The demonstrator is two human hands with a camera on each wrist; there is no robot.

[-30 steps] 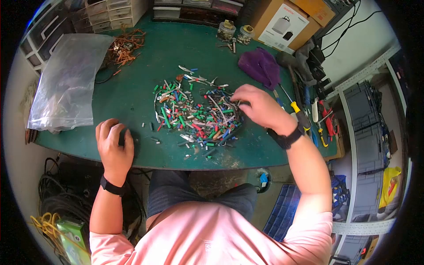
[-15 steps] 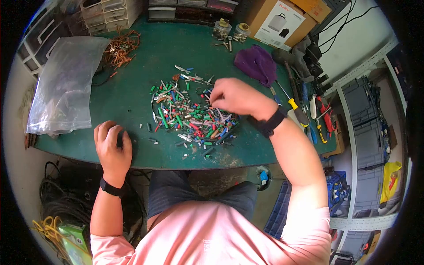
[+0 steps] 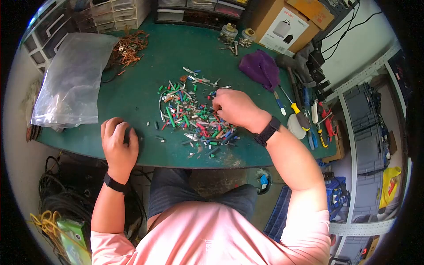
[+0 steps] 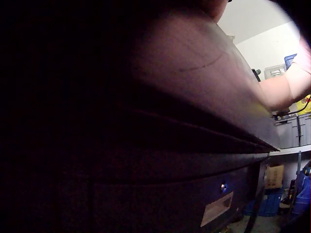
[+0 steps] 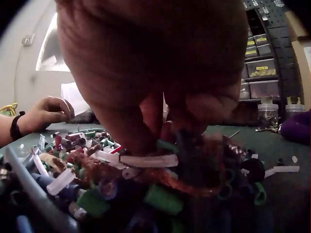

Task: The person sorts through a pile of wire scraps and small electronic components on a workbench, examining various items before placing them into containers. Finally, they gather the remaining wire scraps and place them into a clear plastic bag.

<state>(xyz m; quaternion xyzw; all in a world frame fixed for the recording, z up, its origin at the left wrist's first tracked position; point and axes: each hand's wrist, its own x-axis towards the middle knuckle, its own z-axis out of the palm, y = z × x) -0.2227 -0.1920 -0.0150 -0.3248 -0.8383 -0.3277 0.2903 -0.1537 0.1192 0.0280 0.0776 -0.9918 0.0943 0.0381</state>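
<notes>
A loose pile of cut wire-insulation pieces (image 3: 194, 126), in green, red, blue, white and grey, is spread over the green tabletop. At the pile's right side is my right hand (image 3: 240, 108), fingers bent down among the pieces. From the right wrist view, its fingertips reach in beside a whitish tube piece (image 5: 150, 160) and a green piece (image 5: 165, 200); I cannot tell whether they pinch one. My left hand (image 3: 119, 143) rests on the table left of the pile, fingers loosely curled and holding nothing. The left wrist view is mostly dark, with the table edge showing.
A clear plastic bag (image 3: 70, 84) and a tangle of copper wire (image 3: 130, 48) lie at the back left. A purple cloth (image 3: 259, 69), a yellow-handled screwdriver (image 3: 295, 107) and other tools are on the right. Two small jars (image 3: 229, 33) and a cardboard box (image 3: 282, 26) stand behind.
My right hand has moved left from the pile's right edge and down in among the pieces. My left hand stays resting on the table.
</notes>
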